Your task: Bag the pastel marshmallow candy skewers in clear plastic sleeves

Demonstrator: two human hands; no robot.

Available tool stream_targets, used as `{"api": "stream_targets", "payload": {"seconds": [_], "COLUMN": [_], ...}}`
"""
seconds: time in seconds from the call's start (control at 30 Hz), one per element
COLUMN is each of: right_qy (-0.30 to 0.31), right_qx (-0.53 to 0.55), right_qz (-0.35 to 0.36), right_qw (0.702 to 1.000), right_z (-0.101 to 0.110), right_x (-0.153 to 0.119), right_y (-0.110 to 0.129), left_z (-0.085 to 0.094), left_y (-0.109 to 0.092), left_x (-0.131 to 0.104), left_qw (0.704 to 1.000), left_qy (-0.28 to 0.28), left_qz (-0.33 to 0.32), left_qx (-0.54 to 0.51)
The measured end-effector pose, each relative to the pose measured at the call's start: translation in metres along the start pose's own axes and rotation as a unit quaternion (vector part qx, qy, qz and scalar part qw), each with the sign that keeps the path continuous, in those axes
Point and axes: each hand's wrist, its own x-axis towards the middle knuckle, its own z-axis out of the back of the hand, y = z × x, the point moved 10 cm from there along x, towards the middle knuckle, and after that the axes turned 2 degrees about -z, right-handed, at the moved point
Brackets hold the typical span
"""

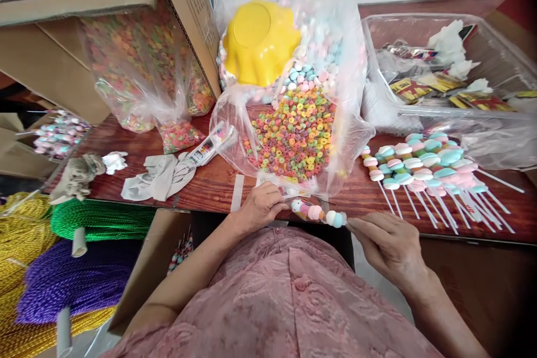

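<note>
A short skewer of pastel marshmallows and rings lies level between my two hands, just over the table's front edge. My left hand pinches its left end, fingers pressed together. At its right end, my right hand has its fingers closed at the last pale blue piece. Beyond my hands, a clear bag holds many small coloured rings. Behind the rings, pastel marshmallows fill another bag, with an upturned yellow bowl on top. Finished-looking marshmallow skewers lie piled on the right, white sticks toward me.
A clear tray with wrappers stands at the back right. On the left are an open cardboard box with bagged rings, pale gloves, and green and purple cord bundles below the table.
</note>
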Motion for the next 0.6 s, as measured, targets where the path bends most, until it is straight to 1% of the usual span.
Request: {"api": "stream_targets", "payload": {"seconds": [0.1,0.2,0.27,0.33,0.4,0.47,0.53,0.6], "right_qy": [0.014,0.011,-0.003,-0.025,-0.046,-0.059,-0.056,-0.039], "right_qx": [0.026,0.08,0.121,0.147,0.154,0.145,0.113,0.068], "right_qz": [-0.02,-0.027,-0.029,-0.026,-0.014,0.01,0.037,0.054], "right_qw": [0.999,0.996,0.992,0.989,0.987,0.988,0.991,0.995], "right_z": [-0.009,-0.011,-0.008,-0.004,0.0,0.0,-0.005,-0.013], "right_x": [0.006,0.011,0.013,0.016,0.018,0.021,0.023,0.026], "right_y": [-0.007,-0.011,-0.012,-0.011,-0.007,0.001,0.013,0.024], "left_z": [0.003,0.011,0.016,0.016,0.011,0.001,-0.009,-0.015], "left_y": [-0.007,-0.014,-0.017,-0.016,-0.014,-0.013,-0.009,-0.003], "left_x": [0.002,0.003,0.003,0.002,0.001,-0.001,-0.003,-0.004], "left_qw": [0.999,0.998,0.999,0.999,0.998,0.996,0.992,0.986], "left_qy": [-0.004,-0.009,-0.005,0.017,0.053,0.091,0.125,0.146], "left_qz": [-0.036,-0.056,-0.049,-0.024,-0.001,0.012,0.036,0.074], "left_qx": [0.012,-0.001,-0.014,-0.028,-0.032,-0.019,0.007,0.04]}}
